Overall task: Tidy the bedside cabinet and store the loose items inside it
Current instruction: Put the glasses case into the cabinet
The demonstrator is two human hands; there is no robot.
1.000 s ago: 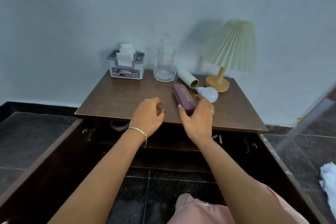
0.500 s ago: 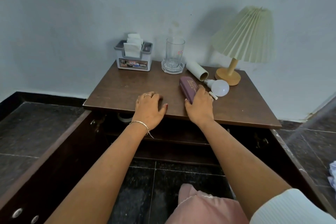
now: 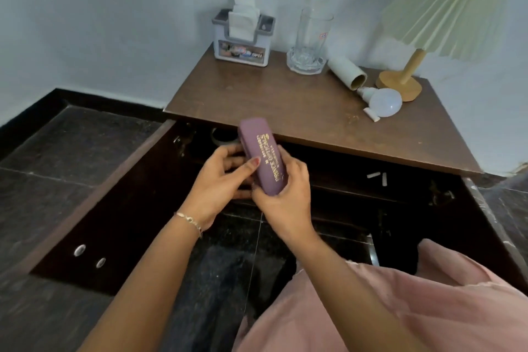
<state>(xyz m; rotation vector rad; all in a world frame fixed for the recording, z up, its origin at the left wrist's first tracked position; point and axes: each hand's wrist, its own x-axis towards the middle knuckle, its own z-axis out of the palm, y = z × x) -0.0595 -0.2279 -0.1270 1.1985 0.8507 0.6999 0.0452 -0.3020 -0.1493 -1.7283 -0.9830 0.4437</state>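
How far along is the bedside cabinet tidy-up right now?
Done: the cabinet stands open. In hand: left hand and right hand hold the purple spectacle case off the top, before the opening, not yet stored. Left: cardboard tube, light bulb and a small white stick lie on the top.

glass [image 3: 310,40] left of tube [image 3: 347,71], bulb [image 3: 384,102] before lamp [image 3: 440,8]

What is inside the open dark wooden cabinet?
Two small white sticks lie inside at the right. A round thing shows at the left, half hidden by the purple glasses case. The rest is too dark to tell.
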